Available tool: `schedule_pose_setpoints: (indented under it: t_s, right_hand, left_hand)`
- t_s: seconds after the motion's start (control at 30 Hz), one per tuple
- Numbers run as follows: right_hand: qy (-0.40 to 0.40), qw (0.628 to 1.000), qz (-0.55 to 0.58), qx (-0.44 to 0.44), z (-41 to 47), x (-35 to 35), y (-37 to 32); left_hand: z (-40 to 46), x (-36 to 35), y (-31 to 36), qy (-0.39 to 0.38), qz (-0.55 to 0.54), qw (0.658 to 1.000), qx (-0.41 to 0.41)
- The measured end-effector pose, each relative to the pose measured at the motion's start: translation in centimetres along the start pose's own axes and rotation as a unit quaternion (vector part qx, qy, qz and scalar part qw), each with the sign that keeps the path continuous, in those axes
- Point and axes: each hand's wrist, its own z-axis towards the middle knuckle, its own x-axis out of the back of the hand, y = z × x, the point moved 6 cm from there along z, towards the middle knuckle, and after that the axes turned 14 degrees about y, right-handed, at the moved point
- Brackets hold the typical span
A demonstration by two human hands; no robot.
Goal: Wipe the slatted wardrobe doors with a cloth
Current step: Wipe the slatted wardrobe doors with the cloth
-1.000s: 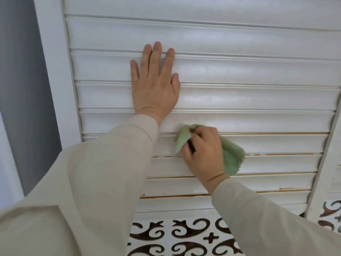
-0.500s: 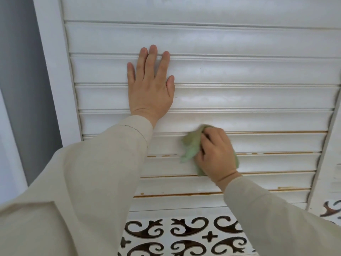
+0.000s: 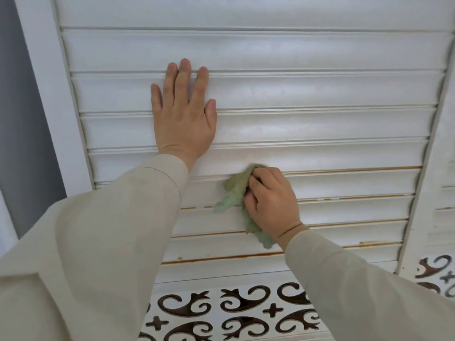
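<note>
The left hand (image 3: 183,116) lies flat on the white slatted door (image 3: 320,94), fingers straight. The right hand (image 3: 270,205) holds a green cloth (image 3: 234,193) against a slat.

- Two hands: the left hand (image 3: 183,118) and the right hand (image 3: 269,200).
- One green cloth (image 3: 235,193), bunched under the right fingers.
- Two beige sleeves: one (image 3: 103,242), the other (image 3: 357,286).
- One slatted door (image 3: 320,92) in full view, with a sliver of a second door (image 3: 443,193) far right of the fingers.
- About eleven slats, perhaps; the lowest ones, below the fingers, are partly hidden by the sleeves.
- One cut-out scroll panel (image 3: 246,308) below both hands.
</note>
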Motion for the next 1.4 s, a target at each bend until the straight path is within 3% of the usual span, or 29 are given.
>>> schedule_pose_setpoints:
  t_s: [0.13,0.23,0.3,0.37,0.47,0.53,0.7,0.93,1.07,1.27,1.4]
  right_hand:
    - [0.024,0.996,-0.070,-0.044,-1.2,4.5,6.4]
    - [0.014,0.993,-0.071,-0.095,-1.2,5.3,7.2]
    - [-0.001,0.993,-0.059,-0.104,-1.0,5.0,6.5]
    - [-0.017,0.994,-0.039,-0.100,-1.4,5.6,7.9]
    - [-0.052,0.997,0.003,-0.065,-0.8,4.6,6.8]
    - [-0.081,0.996,0.020,-0.045,-0.5,4.0,5.8]
    - [-0.061,0.997,-0.021,-0.053,-1.5,7.3,11.7]
    - [-0.016,0.976,-0.142,-0.162,-4.5,14.7,23.5]
    - [0.000,0.967,-0.139,-0.212,-4.8,14.6,23.2]
    - [-0.065,0.990,-0.051,-0.114,-2.5,10.7,16.6]
    - [-0.057,0.981,-0.100,-0.156,-3.8,13.8,21.8]
  left_hand:
    - [0.1,0.1,0.5,0.000,0.004,1.000,-0.002]
    - [0.1,0.3,0.9,-0.007,0.010,1.000,0.005]
    - [0.2,0.4,1.5,-0.013,0.029,0.998,0.050]
    - [0.1,-1.3,6.7,-0.031,0.026,0.997,0.059]
    - [-0.8,-3.4,16.2,-0.062,-0.035,0.992,-0.106]
    - [-1.6,-4.5,18.7,-0.055,-0.048,0.987,-0.142]
    - [-2.6,-5.0,18.2,-0.003,-0.039,0.991,-0.125]
    - [-2.8,-5.0,18.9,0.030,-0.036,0.991,-0.124]
    - [-2.6,-4.8,19.3,0.018,-0.033,0.993,-0.116]
    - [-2.2,-4.7,22.3,0.027,-0.031,0.998,-0.046]
    - [-2.5,-5.0,21.7,0.064,-0.039,0.996,-0.048]
